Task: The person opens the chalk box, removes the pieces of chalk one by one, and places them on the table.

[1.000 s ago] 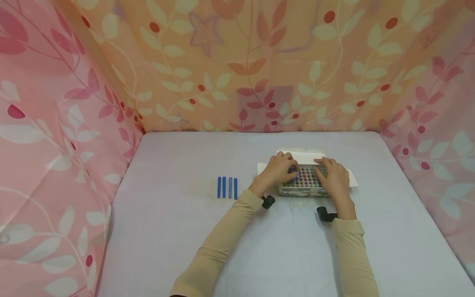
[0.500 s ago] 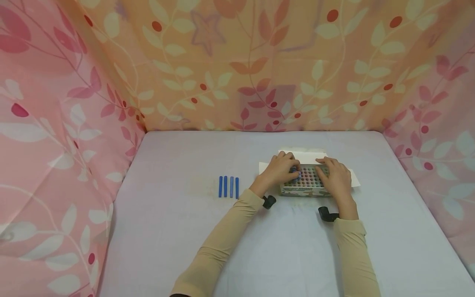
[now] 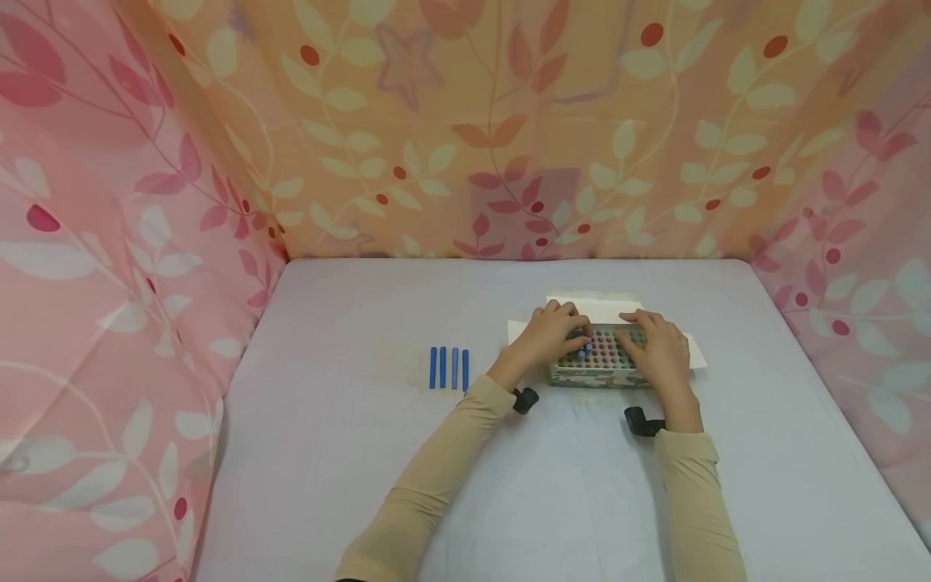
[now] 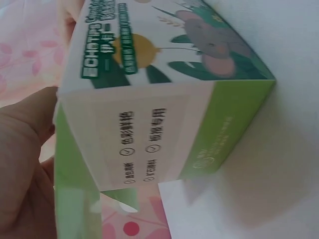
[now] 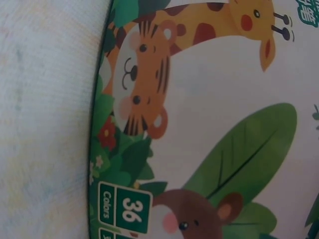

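Head view: blue sticks are pinched in the curled fingers of the left hand at the left end of the open box, the right hand is laid over its right end, fingers apart, nothing gripped, and four loose sticks are lined up on the desk.

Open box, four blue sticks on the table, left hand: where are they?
Open box (image 3: 600, 377): head view, front wall.
Four blue sticks (image 3: 443, 368): head view, second stick's middle.
Left hand (image 3: 542, 333): head view, hand's back.

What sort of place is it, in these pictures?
Probably a curtained-off work booth: a plain white table, leaf-patterned pink and orange curtains on three sides, and an open printed cardboard box of coloured sticks.
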`<state>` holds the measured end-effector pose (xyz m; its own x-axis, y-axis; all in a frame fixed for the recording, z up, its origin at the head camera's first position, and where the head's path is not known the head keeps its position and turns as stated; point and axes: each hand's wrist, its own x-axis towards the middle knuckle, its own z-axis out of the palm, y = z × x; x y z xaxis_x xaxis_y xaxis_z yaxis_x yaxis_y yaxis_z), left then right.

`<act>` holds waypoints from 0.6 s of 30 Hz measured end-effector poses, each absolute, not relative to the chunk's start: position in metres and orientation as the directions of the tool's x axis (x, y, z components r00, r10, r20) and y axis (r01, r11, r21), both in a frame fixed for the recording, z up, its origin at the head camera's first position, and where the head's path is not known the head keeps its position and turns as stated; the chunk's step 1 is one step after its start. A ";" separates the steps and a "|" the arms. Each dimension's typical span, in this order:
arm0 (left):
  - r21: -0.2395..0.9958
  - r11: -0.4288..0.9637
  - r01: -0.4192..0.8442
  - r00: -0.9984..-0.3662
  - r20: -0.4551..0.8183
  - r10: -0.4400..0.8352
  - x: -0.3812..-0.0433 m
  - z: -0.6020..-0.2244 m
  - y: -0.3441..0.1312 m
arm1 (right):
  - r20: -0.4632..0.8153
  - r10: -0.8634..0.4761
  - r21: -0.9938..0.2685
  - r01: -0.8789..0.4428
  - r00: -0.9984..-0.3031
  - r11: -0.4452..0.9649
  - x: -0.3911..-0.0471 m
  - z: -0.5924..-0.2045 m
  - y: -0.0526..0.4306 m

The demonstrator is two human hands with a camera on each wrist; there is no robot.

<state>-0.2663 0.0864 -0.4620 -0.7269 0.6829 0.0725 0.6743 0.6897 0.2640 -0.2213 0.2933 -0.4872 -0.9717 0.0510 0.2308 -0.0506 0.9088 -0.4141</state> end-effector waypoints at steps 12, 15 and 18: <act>0.366 0.651 0.665 -0.742 0.226 0.631 -0.262 -0.466 0.085 | 0.254 0.047 -0.399 -0.060 -0.966 0.915 -0.222 -0.489 0.294; 0.369 0.649 0.665 -0.745 0.263 0.613 -0.260 -0.461 0.085 | 0.259 0.049 -0.400 -0.060 -0.965 0.915 -0.222 -0.489 0.293; 0.376 0.651 0.659 -0.751 0.297 0.590 -0.258 -0.456 0.083 | 0.261 0.052 -0.401 -0.059 -0.964 0.914 -0.223 -0.489 0.293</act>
<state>-0.2578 0.0833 -0.4558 -0.7512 0.5898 0.2965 0.6595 0.6507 0.3765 -0.2227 0.2933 -0.4891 -0.9640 0.0520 0.2607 -0.0590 0.9143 -0.4006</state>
